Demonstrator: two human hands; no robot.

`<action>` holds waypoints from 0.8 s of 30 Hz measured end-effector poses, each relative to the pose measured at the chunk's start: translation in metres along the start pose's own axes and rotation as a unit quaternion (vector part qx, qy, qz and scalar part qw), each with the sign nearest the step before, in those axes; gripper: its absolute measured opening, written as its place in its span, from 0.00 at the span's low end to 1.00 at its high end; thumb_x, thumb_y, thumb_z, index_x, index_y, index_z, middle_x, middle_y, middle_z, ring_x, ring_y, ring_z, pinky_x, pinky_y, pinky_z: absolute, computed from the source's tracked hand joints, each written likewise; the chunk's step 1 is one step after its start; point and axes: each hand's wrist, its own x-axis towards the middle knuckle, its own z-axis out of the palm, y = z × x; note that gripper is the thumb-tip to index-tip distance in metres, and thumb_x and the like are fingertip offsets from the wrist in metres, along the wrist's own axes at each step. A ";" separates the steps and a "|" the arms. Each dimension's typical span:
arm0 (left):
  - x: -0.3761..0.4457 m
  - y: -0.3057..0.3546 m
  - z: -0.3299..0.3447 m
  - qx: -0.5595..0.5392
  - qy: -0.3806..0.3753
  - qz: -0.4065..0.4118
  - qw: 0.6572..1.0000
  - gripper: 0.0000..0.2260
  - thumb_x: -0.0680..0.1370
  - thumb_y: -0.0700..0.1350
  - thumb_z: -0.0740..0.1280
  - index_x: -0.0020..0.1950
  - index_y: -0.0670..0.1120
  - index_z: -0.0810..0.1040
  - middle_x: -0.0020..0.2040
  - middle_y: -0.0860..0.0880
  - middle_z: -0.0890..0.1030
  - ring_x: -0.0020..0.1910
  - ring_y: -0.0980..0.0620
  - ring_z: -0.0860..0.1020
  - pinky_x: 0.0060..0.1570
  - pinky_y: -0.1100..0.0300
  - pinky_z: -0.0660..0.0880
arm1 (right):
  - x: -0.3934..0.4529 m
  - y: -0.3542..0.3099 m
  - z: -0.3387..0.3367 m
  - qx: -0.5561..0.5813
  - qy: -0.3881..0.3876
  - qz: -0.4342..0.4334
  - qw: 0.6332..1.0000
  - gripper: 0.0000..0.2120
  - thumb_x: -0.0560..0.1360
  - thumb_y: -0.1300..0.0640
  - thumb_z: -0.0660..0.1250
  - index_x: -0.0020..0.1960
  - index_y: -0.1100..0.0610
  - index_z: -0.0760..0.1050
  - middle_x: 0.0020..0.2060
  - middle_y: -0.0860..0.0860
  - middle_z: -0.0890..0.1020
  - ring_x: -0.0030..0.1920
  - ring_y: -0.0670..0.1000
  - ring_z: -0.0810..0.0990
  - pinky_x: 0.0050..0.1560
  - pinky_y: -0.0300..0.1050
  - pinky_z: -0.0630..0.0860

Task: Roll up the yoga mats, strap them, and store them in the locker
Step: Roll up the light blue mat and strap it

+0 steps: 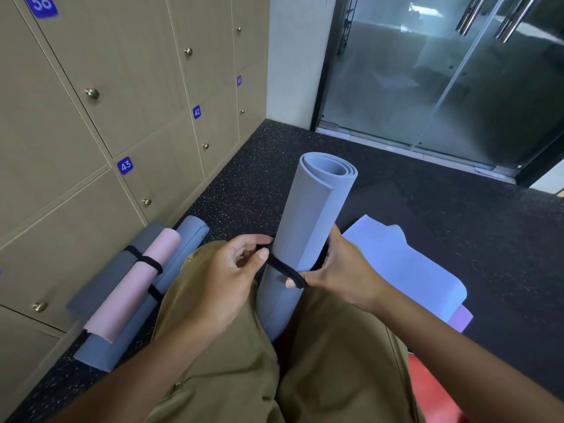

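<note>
Hands [274, 270] stretch black strap [282, 266] around upright, loosely-rolled grey-blue mat [305, 221].

A bank of tan lockers [91, 117] with brass knobs and blue number plates, among them 43 [125, 165] and 42 [197, 112], fills the left side. They stand on a dark speckled floor [427, 203]. Past a white wall pillar [293, 56], glass sliding doors [427, 71] in a dark frame let in pale daylight, and what lies behind them looks hazy, perhaps another room.

Gym changing area: numbered lockers [91, 117], speckled rubber floor [427, 209].
</note>
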 end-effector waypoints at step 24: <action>0.052 -0.008 0.023 0.024 -0.159 0.023 0.987 0.29 0.74 0.56 0.74 0.73 0.54 0.70 0.67 0.56 0.79 0.68 0.56 0.77 0.65 0.53 0.76 | 0.026 0.015 -0.036 0.138 0.015 -0.037 0.990 0.16 0.80 0.55 0.70 0.67 0.50 0.73 0.61 0.44 0.82 0.59 0.49 0.81 0.56 0.45 0.79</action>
